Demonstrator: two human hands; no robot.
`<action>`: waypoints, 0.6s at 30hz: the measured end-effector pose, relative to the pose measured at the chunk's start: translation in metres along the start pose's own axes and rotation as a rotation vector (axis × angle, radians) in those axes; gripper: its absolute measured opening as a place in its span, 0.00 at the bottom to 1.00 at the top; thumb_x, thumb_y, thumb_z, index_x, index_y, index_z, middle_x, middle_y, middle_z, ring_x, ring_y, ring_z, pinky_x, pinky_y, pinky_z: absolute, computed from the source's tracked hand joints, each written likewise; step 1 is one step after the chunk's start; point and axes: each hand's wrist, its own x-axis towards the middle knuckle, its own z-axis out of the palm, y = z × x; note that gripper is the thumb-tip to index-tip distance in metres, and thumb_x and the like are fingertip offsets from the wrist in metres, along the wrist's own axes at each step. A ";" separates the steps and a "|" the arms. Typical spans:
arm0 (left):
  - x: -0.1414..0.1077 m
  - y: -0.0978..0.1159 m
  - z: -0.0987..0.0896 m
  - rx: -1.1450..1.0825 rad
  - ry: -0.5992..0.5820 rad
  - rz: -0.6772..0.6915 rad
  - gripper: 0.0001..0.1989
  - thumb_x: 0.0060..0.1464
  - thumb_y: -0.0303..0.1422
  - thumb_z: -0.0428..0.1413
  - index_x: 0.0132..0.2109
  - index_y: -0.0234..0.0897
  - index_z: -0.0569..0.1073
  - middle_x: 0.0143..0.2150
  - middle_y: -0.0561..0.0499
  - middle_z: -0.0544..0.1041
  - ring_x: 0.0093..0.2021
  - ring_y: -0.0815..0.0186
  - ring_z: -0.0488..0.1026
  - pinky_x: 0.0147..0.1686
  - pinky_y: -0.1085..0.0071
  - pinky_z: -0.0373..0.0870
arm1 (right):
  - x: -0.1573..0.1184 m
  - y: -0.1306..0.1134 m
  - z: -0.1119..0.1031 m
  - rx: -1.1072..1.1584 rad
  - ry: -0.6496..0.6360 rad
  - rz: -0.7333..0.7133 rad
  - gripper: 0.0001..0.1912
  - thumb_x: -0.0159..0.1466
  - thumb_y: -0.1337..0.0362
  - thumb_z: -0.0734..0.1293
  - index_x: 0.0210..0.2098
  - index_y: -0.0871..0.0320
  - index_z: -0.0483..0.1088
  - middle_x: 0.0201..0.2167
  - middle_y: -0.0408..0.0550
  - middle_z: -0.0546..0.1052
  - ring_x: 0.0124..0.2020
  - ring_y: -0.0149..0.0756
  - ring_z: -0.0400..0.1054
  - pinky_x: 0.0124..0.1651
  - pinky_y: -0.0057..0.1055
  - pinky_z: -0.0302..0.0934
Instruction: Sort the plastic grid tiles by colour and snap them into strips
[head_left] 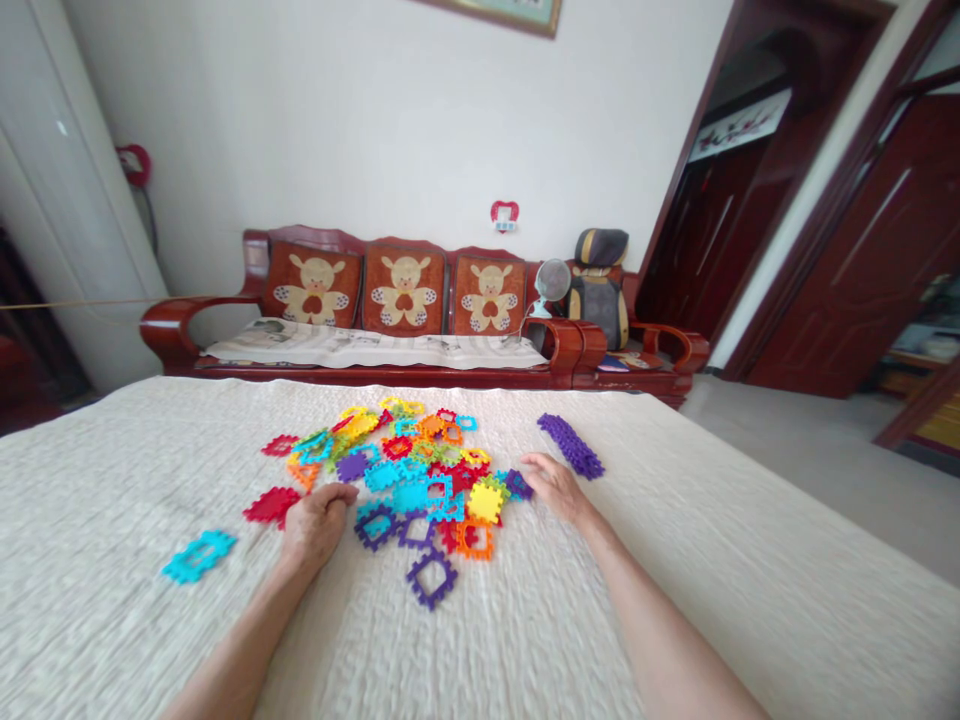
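A loose heap of colourful plastic interlocking tiles point(409, 495), some solid and some open frames, lies on a cream quilted cover point(517, 630) between the two hands. The left hand point(316, 522) has its fingers curled in, beside a solid red tile point(270, 507); whether they hold anything cannot be told. The right hand point(556, 488) is at the heap's right edge, fingers loosely bent by a small dark purple tile point(518, 485); any grip on it is unclear. Beyond that hand lies a row of overlapping purple tiles point(570, 446), apart from the heap. One light-blue frame tile point(199, 556) sits alone at far left.
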 end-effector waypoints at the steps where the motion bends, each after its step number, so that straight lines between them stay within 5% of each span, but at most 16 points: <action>1: 0.000 -0.001 0.000 -0.005 -0.001 0.001 0.14 0.45 0.26 0.51 0.33 0.45 0.79 0.33 0.59 0.82 0.40 0.65 0.78 0.45 0.73 0.72 | 0.000 -0.001 -0.002 -0.007 -0.044 0.004 0.18 0.54 0.60 0.64 0.44 0.57 0.72 0.46 0.50 0.77 0.48 0.42 0.70 0.52 0.39 0.63; 5: 0.001 -0.001 0.001 0.001 -0.008 -0.003 0.14 0.45 0.26 0.51 0.33 0.45 0.79 0.33 0.59 0.82 0.40 0.66 0.78 0.45 0.73 0.71 | 0.000 0.000 -0.002 -0.033 -0.156 -0.030 0.27 0.50 0.65 0.68 0.50 0.58 0.69 0.48 0.52 0.76 0.49 0.42 0.70 0.53 0.39 0.62; 11: 0.000 0.002 -0.002 0.036 -0.004 0.016 0.14 0.45 0.27 0.50 0.31 0.45 0.79 0.33 0.59 0.81 0.39 0.65 0.78 0.44 0.73 0.72 | 0.002 0.009 0.007 -0.152 -0.119 -0.112 0.24 0.49 0.68 0.65 0.47 0.59 0.70 0.44 0.51 0.76 0.46 0.40 0.70 0.51 0.36 0.62; 13: 0.001 -0.001 -0.001 0.037 -0.007 0.012 0.13 0.45 0.28 0.50 0.32 0.46 0.79 0.33 0.59 0.81 0.39 0.66 0.78 0.44 0.74 0.72 | 0.003 0.012 0.003 -0.125 0.004 -0.114 0.25 0.51 0.65 0.64 0.49 0.60 0.68 0.45 0.52 0.75 0.45 0.39 0.70 0.51 0.36 0.62; 18: 0.006 -0.014 0.003 0.045 -0.018 0.016 0.13 0.45 0.31 0.50 0.33 0.46 0.79 0.34 0.59 0.82 0.40 0.65 0.78 0.45 0.75 0.72 | 0.004 0.027 -0.028 -0.321 0.636 0.048 0.27 0.55 0.61 0.61 0.54 0.62 0.64 0.49 0.57 0.71 0.52 0.44 0.64 0.57 0.40 0.56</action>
